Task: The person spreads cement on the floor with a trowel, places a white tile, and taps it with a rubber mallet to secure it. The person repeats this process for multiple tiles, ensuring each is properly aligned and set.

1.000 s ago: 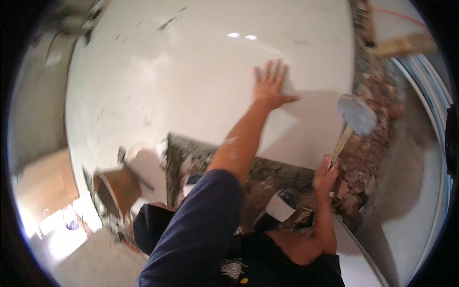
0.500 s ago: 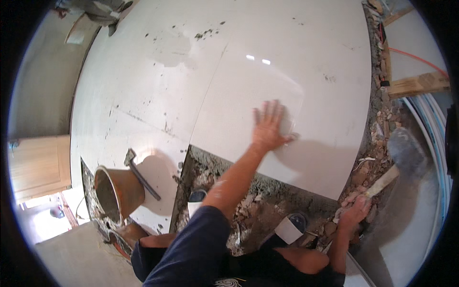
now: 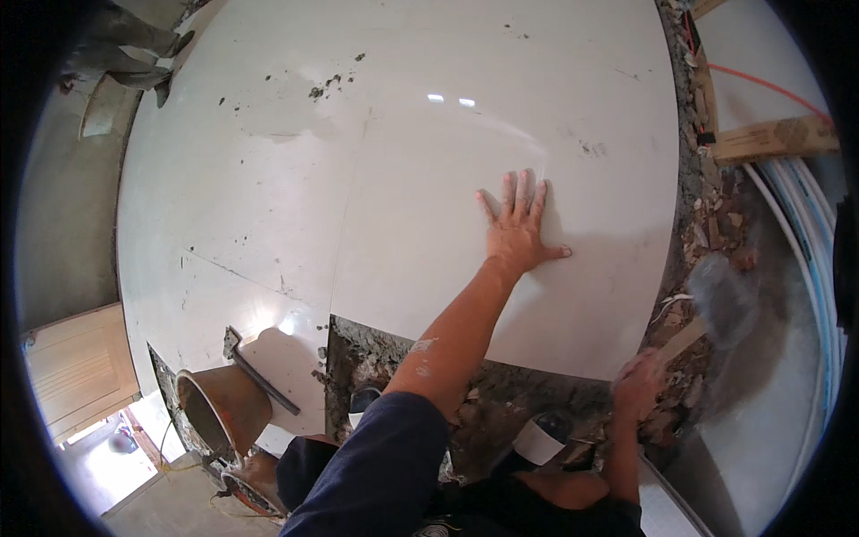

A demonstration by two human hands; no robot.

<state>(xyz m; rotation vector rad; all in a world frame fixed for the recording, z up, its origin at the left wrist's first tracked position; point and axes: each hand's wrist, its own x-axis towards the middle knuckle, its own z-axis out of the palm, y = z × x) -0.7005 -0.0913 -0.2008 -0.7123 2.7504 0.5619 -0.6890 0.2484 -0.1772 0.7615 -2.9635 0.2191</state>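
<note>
A large, flat, glossy white floor tile [image 3: 434, 237] lies face up in front of the person, its near edge exposed above a rough grey strip of mortar [image 3: 537, 374]; a thin seam parts it from the white tiling on its left. It looks stiff, heavy and brittle, its polished face probably slick and its corners the likeliest parts to chip; the bare near edge seems the best place for fingers to take hold, while the face offers only room for a flat palm. The person's left hand [image 3: 516, 237] is open on that face, fingers spread and thumb out to the right; the right hand [image 3: 637, 383] is closed around the pale handle of a grey, thick-headed mallet [image 3: 723, 300] — blurred, over the rubble strip beside the tile's right edge. The mallet looks head-heavy, its handle rigid; a grip well down the handle suits it.

Below the tile lies a bed of brown broken rubble [image 3: 488, 416], with a dark shoe with a white band [image 3: 542, 437] in it; to the left a rusty-brown, mortar-stained bucket [image 3: 228, 407] lies tipped, a dark-handled metal tool [image 3: 264, 380] near its rim; farther right run curved white and blue pipes [image 3: 801, 224], below a pale wooden board [image 3: 774, 139] — and at the upper left stand another person's feet [image 3: 152, 79].
</note>
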